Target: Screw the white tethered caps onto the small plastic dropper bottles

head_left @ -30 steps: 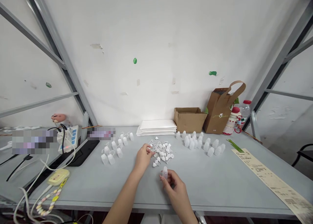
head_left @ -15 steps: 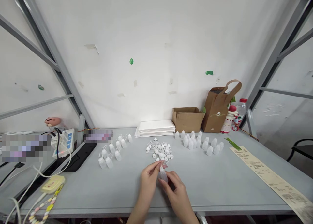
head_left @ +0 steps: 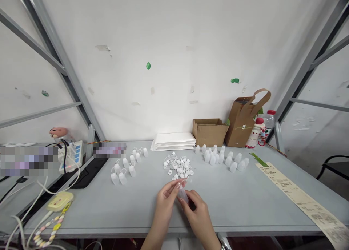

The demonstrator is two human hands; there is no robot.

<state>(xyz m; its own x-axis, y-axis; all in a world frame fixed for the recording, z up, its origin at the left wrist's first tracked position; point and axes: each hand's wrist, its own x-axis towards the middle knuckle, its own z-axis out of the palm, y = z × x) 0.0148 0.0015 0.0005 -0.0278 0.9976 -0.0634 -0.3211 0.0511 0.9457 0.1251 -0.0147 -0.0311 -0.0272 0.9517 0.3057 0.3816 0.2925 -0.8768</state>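
Between my hands a small translucent plastic bottle [head_left: 183, 194] is held tilted near the front of the table. My right hand [head_left: 196, 209] grips its body between thumb and fingers. At the bottle's neck, my left hand [head_left: 167, 196] pinches a white strap cap [head_left: 187, 179], partly hidden by the fingers. Just beyond lies a loose pile of white strap caps [head_left: 180, 165]. On the left stand several bottles with looped caps [head_left: 122, 178]. Several bottles without loops [head_left: 215, 158] stand in a group to the right.
Behind the pile lie white flat packs [head_left: 173, 142], beside an open cardboard box [head_left: 209, 134] and a brown paper bag [head_left: 240, 124]. A long printed paper strip [head_left: 294, 195] runs down the right. Phone [head_left: 88, 173], power strip [head_left: 73, 157] and cables occupy the left side.
The bottle has tipped a little more in my hands, and the strap now shows sticking out to the right above my left fingertips. The view has shifted slightly.
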